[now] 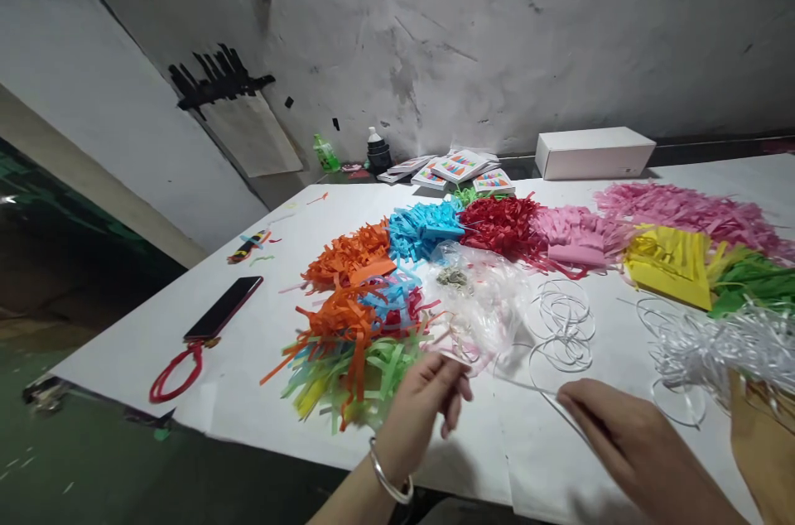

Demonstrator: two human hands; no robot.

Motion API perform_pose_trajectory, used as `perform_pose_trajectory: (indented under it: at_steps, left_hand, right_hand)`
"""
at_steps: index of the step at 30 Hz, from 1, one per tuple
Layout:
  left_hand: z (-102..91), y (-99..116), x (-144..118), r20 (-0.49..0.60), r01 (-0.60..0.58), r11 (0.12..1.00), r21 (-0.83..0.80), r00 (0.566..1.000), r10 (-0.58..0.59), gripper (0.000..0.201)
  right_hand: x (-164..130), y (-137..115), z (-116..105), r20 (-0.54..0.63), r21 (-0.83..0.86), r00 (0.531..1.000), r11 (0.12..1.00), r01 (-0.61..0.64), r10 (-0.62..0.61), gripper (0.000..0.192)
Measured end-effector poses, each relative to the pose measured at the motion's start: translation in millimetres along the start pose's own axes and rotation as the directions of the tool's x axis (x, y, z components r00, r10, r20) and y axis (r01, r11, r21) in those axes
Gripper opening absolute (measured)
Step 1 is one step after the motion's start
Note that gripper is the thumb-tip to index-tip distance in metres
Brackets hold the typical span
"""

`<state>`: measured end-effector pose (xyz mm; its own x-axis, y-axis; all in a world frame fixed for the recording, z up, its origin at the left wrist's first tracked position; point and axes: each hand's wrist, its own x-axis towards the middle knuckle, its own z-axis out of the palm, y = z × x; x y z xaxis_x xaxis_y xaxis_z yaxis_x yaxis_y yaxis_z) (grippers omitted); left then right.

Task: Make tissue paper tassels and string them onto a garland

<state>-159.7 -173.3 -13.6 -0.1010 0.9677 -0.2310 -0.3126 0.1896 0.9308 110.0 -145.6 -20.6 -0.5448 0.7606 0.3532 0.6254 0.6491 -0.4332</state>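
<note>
Hands are working at the near edge of the white tabletop (261,326): the left hand (422,405) is pinching a thin white ribbon (562,326), while the right hand (612,426) is closing its fingertips on the same strand. Ribbon coils are lying on the tabletop between a clear plastic bag (481,293) and a white ribbon heap (726,347).

We see our left hand (428,405) and right hand (612,426) pinching a thin white ribbon (534,388) at the near edge of the counter (248,334), just in front of the mixed fringe pile (354,343), with a phone (224,308) to that pile's left.
</note>
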Motion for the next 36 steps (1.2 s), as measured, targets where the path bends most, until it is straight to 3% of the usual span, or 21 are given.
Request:
perform_pose_trajectory:
  at_steps: [3, 5, 6, 8, 10, 12, 14, 18, 23, 28, 36]
  left_hand:
    - [-25.7, 20.6, 4.6, -0.237, -0.125, 0.979, -0.158, 0.968, 0.085, 0.041]
    - [-29.9, 28.0, 1.8, -0.321, -0.223, 0.96, -0.17, 0.933, 0.16, 0.038]
    - [-25.8, 28.0, -1.4, -0.316, -0.244, 0.958, -0.15, 0.93, 0.187, 0.037]
    - [-6.3, 19.6, -9.9, -0.186, -0.199, 0.978, -0.059, 0.965, 0.185, 0.035]
    - [21.3, 3.0, -17.8, 0.063, -0.079, 0.993, 0.087, 0.995, 0.073, 0.04]
    - [45.6, -14.8, -21.8, 0.24, -0.025, 0.981, 0.192, 0.971, -0.022, 0.046]
    - [58.6, -26.8, -21.9, 0.302, -0.042, 0.972, 0.232, 0.953, -0.031, 0.047]
    - [54.5, -27.1, -18.4, 0.324, -0.143, 0.927, 0.346, 0.946, 0.025, 0.044]
    - [45.3, -12.0, -25.9, 0.454, -0.289, 0.779, 0.557, 0.891, 0.006, 0.038]
    - [45.7, 0.2, -35.9, 0.563, -0.416, 0.67, 0.615, 0.826, -0.004, 0.026]
    - [41.7, 6.7, -38.8, 0.653, -0.581, 0.609, 0.54, 0.746, 0.133, 0.02]
  right_hand:
    - [-23.1, 36.2, -0.1, -0.151, -0.286, 0.971, 0.932, -0.223, 0.186, 0.024]
    - [-31.6, 43.7, 2.9, -0.112, -0.441, 0.965, 0.858, -0.262, 0.237, 0.019]
    - [-32.0, 39.6, 5.0, -0.05, -0.463, 0.974, 0.859, -0.22, 0.222, 0.018]
    - [-24.9, 17.3, 9.2, 0.074, -0.38, 0.991, 0.922, -0.074, 0.11, 0.021]
    - [-11.2, -14.1, 10.2, 0.12, -0.206, 0.989, 0.973, 0.106, -0.082, 0.021]
    - [2.0, -40.4, 5.6, 0.029, -0.15, 0.978, 0.966, 0.21, -0.208, 0.023]
    - [9.3, -52.6, -4.6, -0.058, -0.157, 0.97, 0.962, 0.223, -0.235, 0.025]
    - [5.7, -45.0, -32.0, -0.064, -0.092, 0.982, 0.981, 0.171, -0.178, 0.024]
    - [3.7, -36.5, -53.2, -0.079, -0.038, 0.973, 0.976, 0.213, -0.216, 0.023]
    - [13.1, -34.3, -50.0, -0.083, 0.082, 0.968, 0.966, 0.245, -0.239, 0.015]
    - [5.0, -17.0, -36.0, -0.018, 0.392, 0.997, 0.917, 0.08, -0.079, 0.01]
